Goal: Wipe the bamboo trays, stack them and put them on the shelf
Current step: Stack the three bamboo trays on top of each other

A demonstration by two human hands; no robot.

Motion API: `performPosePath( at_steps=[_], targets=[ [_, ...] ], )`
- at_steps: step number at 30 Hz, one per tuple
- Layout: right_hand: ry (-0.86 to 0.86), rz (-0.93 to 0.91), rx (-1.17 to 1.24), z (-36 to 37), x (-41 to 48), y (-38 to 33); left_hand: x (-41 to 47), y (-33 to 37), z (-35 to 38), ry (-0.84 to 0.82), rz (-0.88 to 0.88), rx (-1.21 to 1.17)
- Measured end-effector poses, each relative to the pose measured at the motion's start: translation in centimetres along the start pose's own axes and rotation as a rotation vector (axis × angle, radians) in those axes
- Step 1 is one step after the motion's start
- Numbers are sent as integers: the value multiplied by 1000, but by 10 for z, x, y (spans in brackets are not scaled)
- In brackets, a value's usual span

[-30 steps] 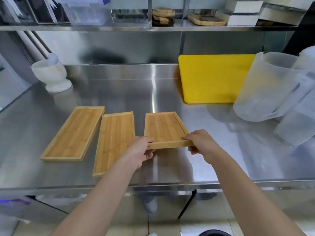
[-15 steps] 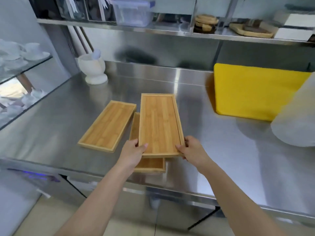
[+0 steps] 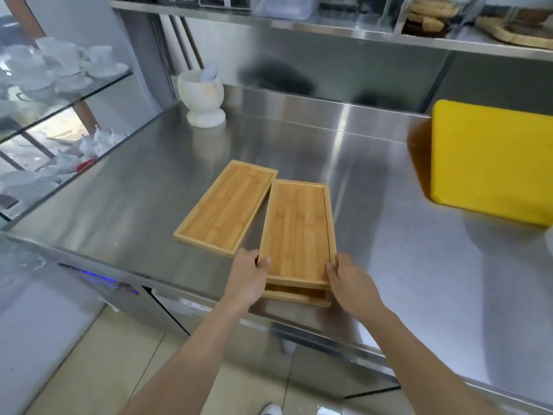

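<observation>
Bright, even light; glare streaks the steel counter [image 3: 344, 163]; edges bend and blur softly.

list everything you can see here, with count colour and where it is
bamboo trays: 3, light brown; two stacked at the counter's near edge, one lying alone just left of them
counter: 1, steel, across the middle
mortar and pestle: 1, white, back left of the counter
cutting board: 1, yellow, right, against the back wall
upper shelf: 1, steel, top; holds clear containers and brown wooden items, blurred
glass shelves: white cups and dishes, far left, count unclear
left hand: on the top tray's near left corner
right hand: on its near right corner
</observation>
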State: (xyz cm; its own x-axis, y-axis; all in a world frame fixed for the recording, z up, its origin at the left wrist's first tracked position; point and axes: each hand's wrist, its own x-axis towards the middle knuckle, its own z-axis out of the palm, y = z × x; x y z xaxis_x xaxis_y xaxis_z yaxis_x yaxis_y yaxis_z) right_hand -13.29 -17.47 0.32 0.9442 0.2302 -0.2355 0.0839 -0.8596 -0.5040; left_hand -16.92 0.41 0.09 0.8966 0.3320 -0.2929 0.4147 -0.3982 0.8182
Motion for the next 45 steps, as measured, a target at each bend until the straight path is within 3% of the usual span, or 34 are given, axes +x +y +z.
performPosePath(
  at_steps=[12, 16, 22, 45],
  targets=[
    [-24, 7, -2, 18, -2, 12, 1, -24, 7, 42, 59, 103],
    [30, -134, 58, 15, -12, 16, -10, -31, -1, -25, 181, 32],
    [-37, -332, -61, 14, -27, 30, -13, -42, -11, -111, 346, 286],
    [88, -367, -75, 29, -28, 33, -15, -55, -6, 12, 328, 239]
  ],
)
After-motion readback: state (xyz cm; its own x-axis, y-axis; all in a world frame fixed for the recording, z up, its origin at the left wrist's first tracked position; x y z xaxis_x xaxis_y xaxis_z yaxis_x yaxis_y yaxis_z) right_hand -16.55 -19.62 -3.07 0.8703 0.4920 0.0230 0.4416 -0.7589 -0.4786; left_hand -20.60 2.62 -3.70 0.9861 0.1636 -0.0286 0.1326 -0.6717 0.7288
